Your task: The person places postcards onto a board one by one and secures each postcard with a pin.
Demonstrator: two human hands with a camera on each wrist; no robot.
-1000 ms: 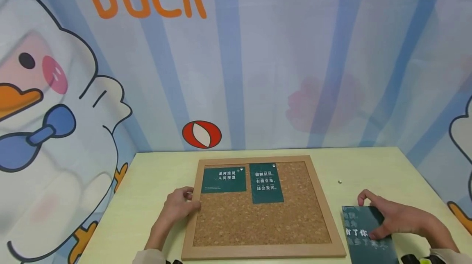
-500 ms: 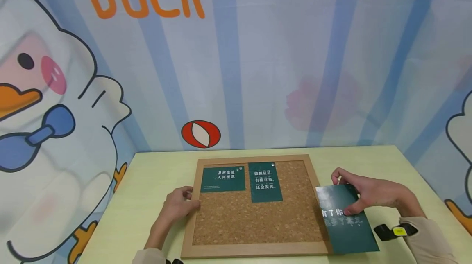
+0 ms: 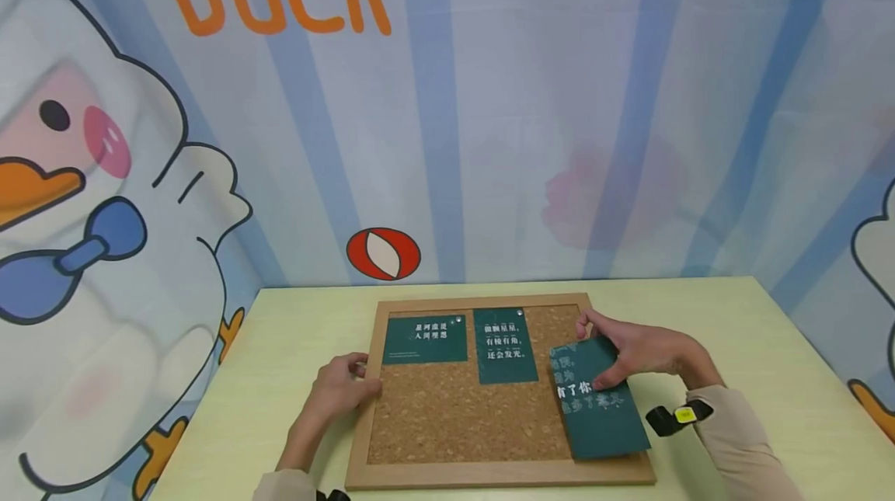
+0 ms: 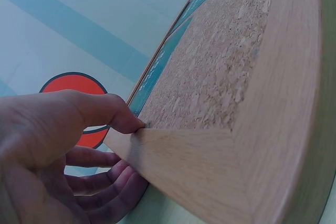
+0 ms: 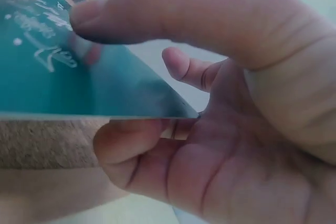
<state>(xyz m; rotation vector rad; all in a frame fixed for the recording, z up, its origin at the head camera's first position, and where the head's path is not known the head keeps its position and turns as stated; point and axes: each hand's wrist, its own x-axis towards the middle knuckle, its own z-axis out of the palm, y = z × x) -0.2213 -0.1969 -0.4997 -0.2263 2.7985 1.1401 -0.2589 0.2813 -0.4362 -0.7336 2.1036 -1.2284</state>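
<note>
A wood-framed cork board [image 3: 468, 427] lies on the table. My left hand [image 3: 343, 386] grips its left side: in the left wrist view the thumb [image 4: 118, 113] lies over the wooden frame [image 4: 184, 156] and the other fingers bend at its outer edge. My right hand [image 3: 646, 347] pinches a dark green card [image 3: 604, 427] with white lettering, thumb on the printed face and fingers behind. The card tilts over the board's right part, and cork shows below it in the right wrist view. Two more green cards, one wide [image 3: 425, 349] and one tall [image 3: 505, 369], sit along the board's top.
A silver pin [image 3: 458, 320] marks the wide card's upper right corner, and another pin [image 3: 519, 313] the tall card's. The pale yellow table [image 3: 741, 330] reaches back to a striped blue backdrop [image 3: 489, 136] with a cartoon duck.
My right hand has carried the green card leftward from the table's right side to over the board. The left hand keeps its hold on the frame.
</note>
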